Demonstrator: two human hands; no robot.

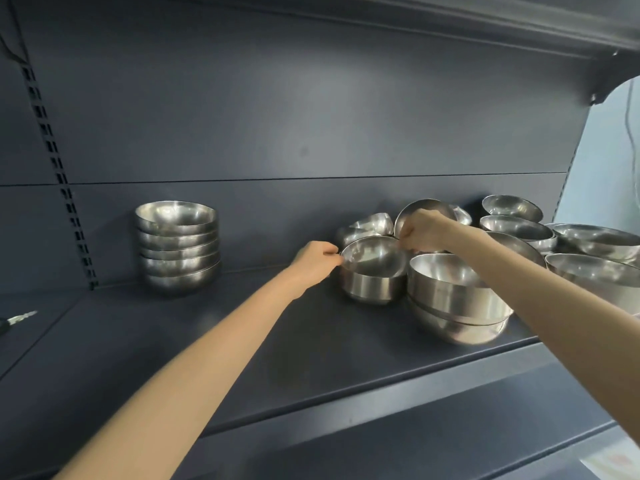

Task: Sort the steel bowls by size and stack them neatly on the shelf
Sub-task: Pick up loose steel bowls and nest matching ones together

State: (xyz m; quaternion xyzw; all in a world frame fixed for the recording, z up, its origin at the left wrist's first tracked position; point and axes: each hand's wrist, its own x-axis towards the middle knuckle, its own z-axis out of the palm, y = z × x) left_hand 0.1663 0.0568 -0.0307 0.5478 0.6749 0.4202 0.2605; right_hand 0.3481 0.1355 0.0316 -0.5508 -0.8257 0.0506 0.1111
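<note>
— On the dark shelf point(242, 341), a little right of the middle, both hands are at one steel bowl point(375, 271). The left hand point(317, 259) pinches its left rim and the right hand point(424, 230) pinches the far right rim, with the fingers curled on the edge.

— Why two hands on the rim?

— I think because the wall is smooth and round, so the rim gives the surer hold, and two sides keep the bowl level. Whether it is lifted I cannot tell; its bottom seems to touch the board.

— Where should it go?

— Probably to the neat stack point(178, 247) at the left, well apart, near the slotted post point(59, 174). Those bowls look similar in width, but this is only my judgement.

— What is around it?

— Just to its right stands a nested pair of bigger bowls point(453, 299), touching it or nearly so. Behind it, small bowls point(372, 223) lie on their sides, and a tilted bowl point(426, 206) is partly hidden by the right hand. Further right, loose bowls point(512, 226) and wide bowls point(595, 240) crowd the end of the shelf.

— Anything in the way?

— The close neighbours are the risk: a careless sideways pull could knock them. At the far left edge lies a small metal tool point(19, 320); what kind, I cannot tell.
</note>
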